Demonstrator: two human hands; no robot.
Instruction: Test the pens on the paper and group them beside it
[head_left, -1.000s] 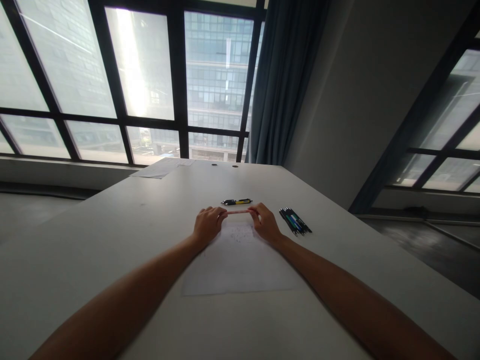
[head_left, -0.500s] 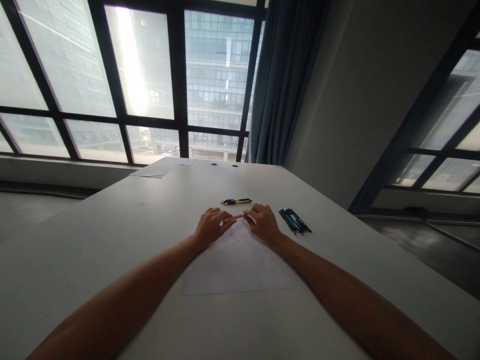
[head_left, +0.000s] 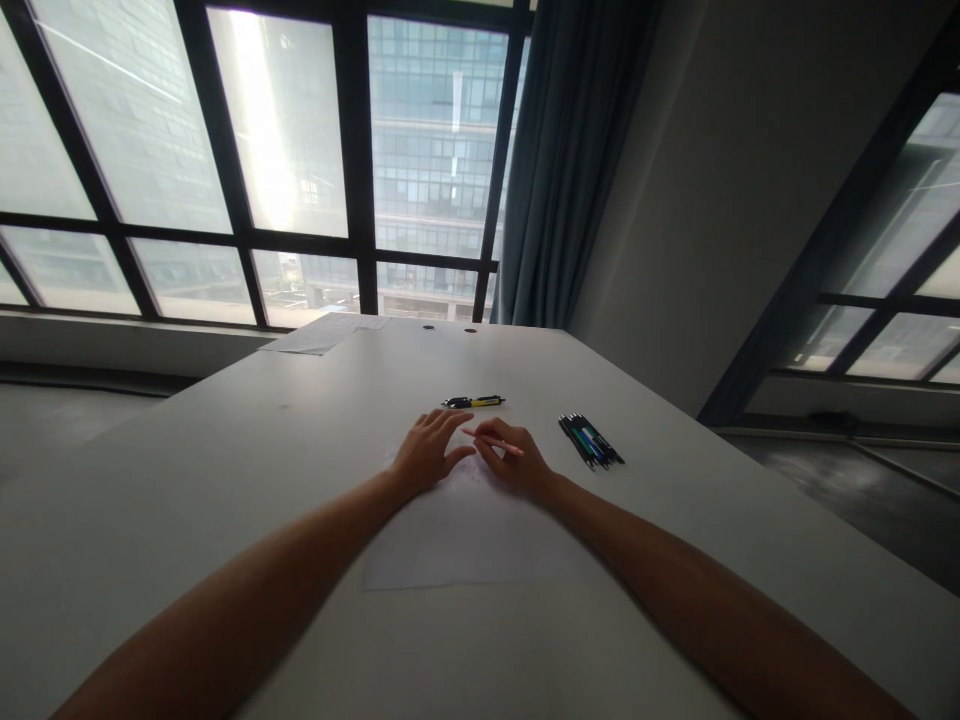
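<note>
Watching: from my remote feed, 2 bare arms reach across a white table [head_left: 225, 450] toward a wall of windows [head_left: 285, 160].
Right hand: the right hand [head_left: 514, 462] is curled around a thin pink pen [head_left: 495, 442], gripping it near its back end, with the tip slanting toward 10 o'clock.
Left hand: the left hand [head_left: 429, 452] lies flat and released, fingers spread, palm down on the far end of a sheet of paper [head_left: 465, 545]; its fingertips sit just beside the pen's tip.
Paper: 1 white sheet lies in front of me between the 2 forearms, with faint marks near its far edge that I cannot read.
Yellow pen: 1 black-and-yellow pen [head_left: 472, 402] lies crosswise on the table at 12 o'clock from the hands, near but apart from them.
Pen bundle: a cluster of dark pens [head_left: 590, 441] with green and blue bodies lies at 3 o'clock from the right hand, apart from it.
Far end: more papers [head_left: 322, 337] rest at 11 o'clock by the table's far edge, and a blue curtain [head_left: 570, 160] hangs at 1 o'clock.
</note>
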